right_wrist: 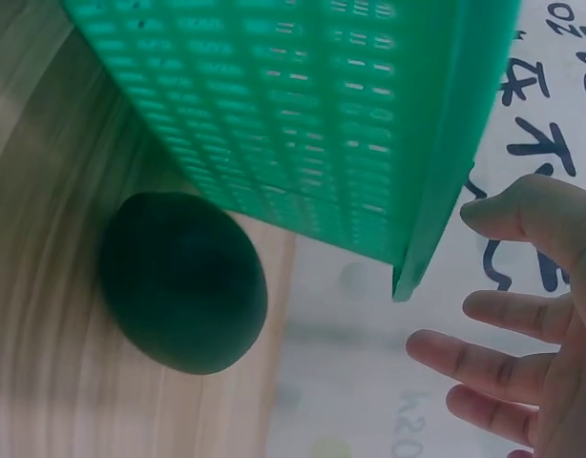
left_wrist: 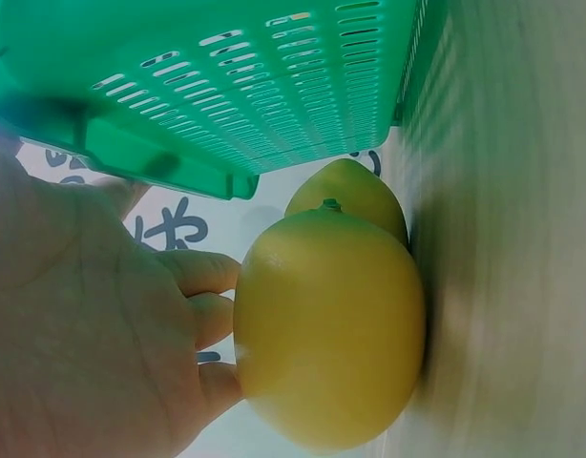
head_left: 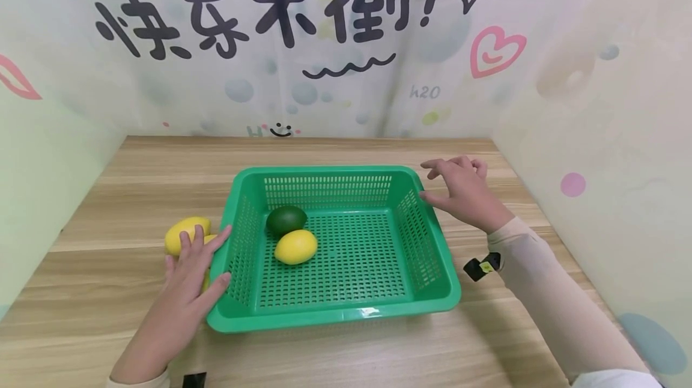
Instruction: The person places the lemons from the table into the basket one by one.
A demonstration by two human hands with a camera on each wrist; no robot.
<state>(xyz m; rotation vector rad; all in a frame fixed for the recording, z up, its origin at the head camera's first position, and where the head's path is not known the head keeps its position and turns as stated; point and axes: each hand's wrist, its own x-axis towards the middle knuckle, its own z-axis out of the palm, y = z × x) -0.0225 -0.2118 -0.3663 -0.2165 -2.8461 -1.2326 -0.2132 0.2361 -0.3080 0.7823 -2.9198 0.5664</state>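
A green plastic basket [head_left: 333, 316] with slotted walls holds a yellow lemon [head_left: 295, 247] and a dark green oval fruit [head_left: 286, 220], both toward its left side. My left hand [head_left: 186, 286] is at the basket's left rim, thumb and forefinger over the edge, the other fingers extended beside two lemons outside. Those lemons, a nearer one [left_wrist: 331, 329] and one behind it [left_wrist: 355, 196], lie on the table. At the right rim, my right hand [head_left: 462, 193] has its fingers loosely spread with nothing in them. Below it, another dark green fruit [right_wrist: 183, 281] lies outside the basket, hidden in the head view.
The wood-grain table [head_left: 140, 190] runs back to a printed wall sheet [head_left: 335, 93]. Walls also stand along the left and right sides. A black wrist strap piece [head_left: 481, 266] hangs at my right forearm.
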